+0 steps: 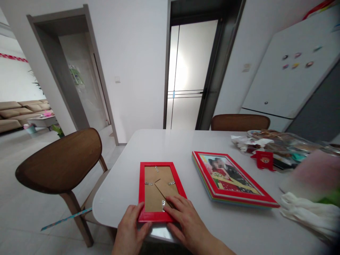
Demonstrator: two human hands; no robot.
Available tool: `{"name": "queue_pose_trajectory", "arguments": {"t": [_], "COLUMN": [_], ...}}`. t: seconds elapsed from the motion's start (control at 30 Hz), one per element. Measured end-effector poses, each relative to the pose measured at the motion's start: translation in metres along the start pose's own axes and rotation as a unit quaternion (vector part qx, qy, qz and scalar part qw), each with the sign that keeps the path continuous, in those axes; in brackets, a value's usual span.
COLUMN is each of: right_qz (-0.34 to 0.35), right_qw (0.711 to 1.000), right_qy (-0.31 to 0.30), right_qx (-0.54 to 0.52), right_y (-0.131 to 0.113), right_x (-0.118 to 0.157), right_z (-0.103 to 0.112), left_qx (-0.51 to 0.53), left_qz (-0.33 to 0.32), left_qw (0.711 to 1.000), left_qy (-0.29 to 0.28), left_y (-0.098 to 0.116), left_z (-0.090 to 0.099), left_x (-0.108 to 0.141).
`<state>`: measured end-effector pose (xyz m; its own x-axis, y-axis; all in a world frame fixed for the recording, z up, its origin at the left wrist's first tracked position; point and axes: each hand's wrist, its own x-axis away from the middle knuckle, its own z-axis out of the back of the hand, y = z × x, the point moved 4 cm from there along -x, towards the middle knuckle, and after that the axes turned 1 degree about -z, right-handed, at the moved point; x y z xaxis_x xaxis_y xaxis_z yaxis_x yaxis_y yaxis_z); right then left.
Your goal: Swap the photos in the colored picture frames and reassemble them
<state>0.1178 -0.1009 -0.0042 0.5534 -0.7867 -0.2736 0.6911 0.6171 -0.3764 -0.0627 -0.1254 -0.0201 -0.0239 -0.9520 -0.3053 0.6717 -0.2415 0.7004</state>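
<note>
A red picture frame (142, 191) lies face down on the white table, its brown backing board (159, 177) showing. Small metal clips sit at the middle of each side, and a narrow strut-like piece crosses the board. My left hand (131, 226) grips the frame's near left corner, thumb along the near edge. At the near right corner my right hand (186, 219) holds the frame, its fingertips over the backing beside the near clip (163, 205). To the right lies a stack of frames, the red one (233, 177) on top holding a photo of a person.
The white table (170, 145) carries plastic-wrapped items (281, 140), a small red packet (265, 160) and a white cloth (305, 212) on the right. Brown chairs stand at the left (61, 159) and far side (240, 122). A patterned strip (66, 218) juts out by the left chair.
</note>
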Motion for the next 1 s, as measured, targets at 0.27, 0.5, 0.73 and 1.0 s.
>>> {"name": "queue_pose_trajectory", "arguments": {"t": [0.27,0.5,0.73,1.0], "right_qz": [-0.005,0.022,0.047,0.018], "right_qw": [0.999,0.996,0.99,0.997], "right_qy": [-0.043,-0.069,-0.113,-0.024], "right_qx": [-0.029,-0.048,-0.063,-0.071], "right_y": [-0.012,-0.005,-0.007,0.003], "right_x": [0.0,-0.028,-0.03,-0.036], "right_z": [0.007,0.002,0.011,0.008], "left_qx": [-0.053,-0.091,-0.109,-0.119], "left_qz": [-0.087,-0.08,-0.078,-0.059], "left_qw": [0.991,0.981,0.979,0.976], "left_qy": [-0.083,-0.151,-0.156,-0.174], "left_y": [0.014,0.022,0.025,0.032], "left_z": [-0.005,-0.014,-0.012,-0.011], "left_x": [-0.006,-0.014,-0.014,-0.017]}}
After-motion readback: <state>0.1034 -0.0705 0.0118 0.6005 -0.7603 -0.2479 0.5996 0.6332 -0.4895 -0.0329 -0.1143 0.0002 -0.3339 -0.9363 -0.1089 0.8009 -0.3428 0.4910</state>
